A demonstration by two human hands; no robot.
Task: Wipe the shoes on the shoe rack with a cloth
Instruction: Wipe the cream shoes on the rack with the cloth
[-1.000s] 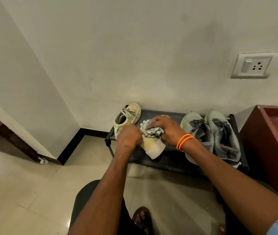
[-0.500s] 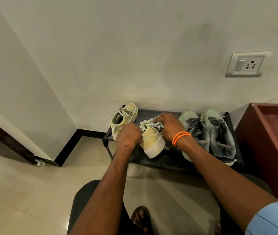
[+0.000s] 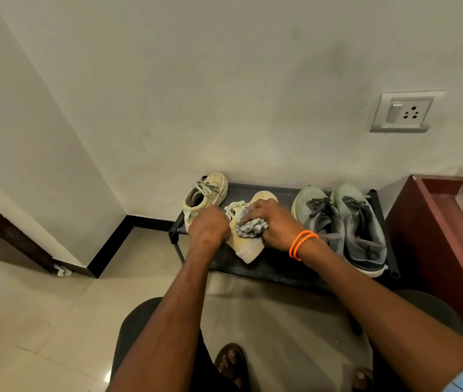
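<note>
From the head view, your left hand (image 3: pixel 209 229) is curling its fingers around the near side of a yellow shoe (image 3: pixel 248 241), gripping it and holding it tilted above the shoe rack (image 3: pixel 267 190), heel end toward you. Your right hand (image 3: pixel 274 223) is pinching a bunched grey cloth (image 3: pixel 252 228) and pressing it onto the top of that shoe, just beside the laces. 2 orange bands (image 3: pixel 301 244) are sitting around your right wrist.

The second yellow shoe (image 3: pixel 206 193) is standing on the left end of the rack, toe pointing to the wall, just behind your left hand. 2 grey-green shoes (image 3: pixel 346 222) are lying side by side on the right end of the rack, toes to the wall, touching each other and sitting near your right wrist.

The rack is standing low against the wall, its dark shelf showing between the yellow pair and the grey-green pair. A red-brown cabinet (image 3: pixel 434 250) is standing just beside the rack on the right. A wall socket (image 3: pixel 405 113) is sitting on the wall above the grey-green shoes. A small white scrap (image 3: pixel 62 270) is lying on the floor by the dark skirting on the left. Your sandalled foot (image 3: pixel 231 363) is showing on the tiled floor (image 3: pixel 41 321) at the bottom, between your forearms.
</note>
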